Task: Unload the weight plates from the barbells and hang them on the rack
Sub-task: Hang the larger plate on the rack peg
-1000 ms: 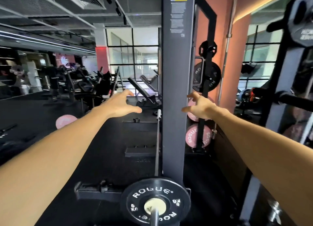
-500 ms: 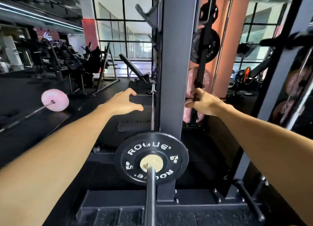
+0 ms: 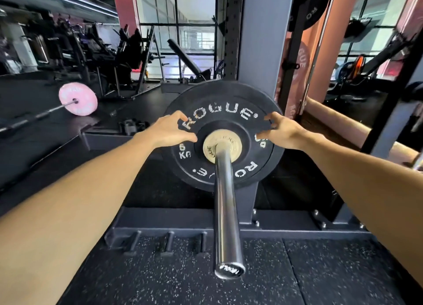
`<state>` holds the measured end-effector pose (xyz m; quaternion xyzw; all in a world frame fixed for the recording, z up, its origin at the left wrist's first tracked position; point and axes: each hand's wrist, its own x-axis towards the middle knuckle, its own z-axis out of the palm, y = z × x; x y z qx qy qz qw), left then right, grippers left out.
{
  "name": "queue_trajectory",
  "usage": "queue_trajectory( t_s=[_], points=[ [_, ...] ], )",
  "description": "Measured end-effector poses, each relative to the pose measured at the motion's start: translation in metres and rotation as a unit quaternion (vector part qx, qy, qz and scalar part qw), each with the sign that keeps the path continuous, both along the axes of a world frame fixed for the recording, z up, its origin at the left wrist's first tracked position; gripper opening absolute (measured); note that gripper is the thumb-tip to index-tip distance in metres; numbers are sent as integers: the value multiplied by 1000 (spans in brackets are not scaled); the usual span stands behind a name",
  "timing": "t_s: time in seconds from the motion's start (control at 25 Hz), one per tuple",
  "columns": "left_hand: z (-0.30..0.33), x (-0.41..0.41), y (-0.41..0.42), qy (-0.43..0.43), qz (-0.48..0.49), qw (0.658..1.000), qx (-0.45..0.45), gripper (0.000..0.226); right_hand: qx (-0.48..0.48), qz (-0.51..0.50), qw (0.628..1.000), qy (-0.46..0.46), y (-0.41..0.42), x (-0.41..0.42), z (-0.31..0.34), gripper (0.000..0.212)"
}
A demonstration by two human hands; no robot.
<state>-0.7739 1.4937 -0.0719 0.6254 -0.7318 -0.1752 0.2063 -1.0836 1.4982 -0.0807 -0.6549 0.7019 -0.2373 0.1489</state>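
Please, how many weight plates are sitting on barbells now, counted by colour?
black plate: 1
pink plate: 1
Total: 2

Gym floor and background equipment

Black speckled rubber flooring (image 3: 160,277) covers the foreground; a row of dark exercise machines (image 3: 75,53) stands at the far left; an inclined bench (image 3: 185,57) sits before the large grid-paned windows (image 3: 174,18), which let in pale daylight; a red pillar (image 3: 124,7) rises beside the windows; a salmon-coloured wall (image 3: 332,53) runs along the right; a lit ceiling strip (image 3: 75,0) slants across the upper left.
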Motion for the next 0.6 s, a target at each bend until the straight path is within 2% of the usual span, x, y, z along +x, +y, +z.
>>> queue_trajectory(
  t_s=[0.16, 0.4, 0.52, 0.6],
  points=[
    [-53, 4, -12, 21, -14, 1000, -14, 73, -1, -12, 1000, 1, -6, 14, -52, 77],
    [-91, -4, -59, 47, -36, 998, -13, 66, -1, -10, 999, -35, -42, 24, -84, 65],
    [-91, -14, -83, 62, -43, 997, -36, 55, -11, -11, 998, -62, -66, 31, -88, 63],
    [-93, -18, -95, 81, -39, 994, -58, 44, -14, -14, 998, -67, -81, 36, -91, 51]
  ],
)
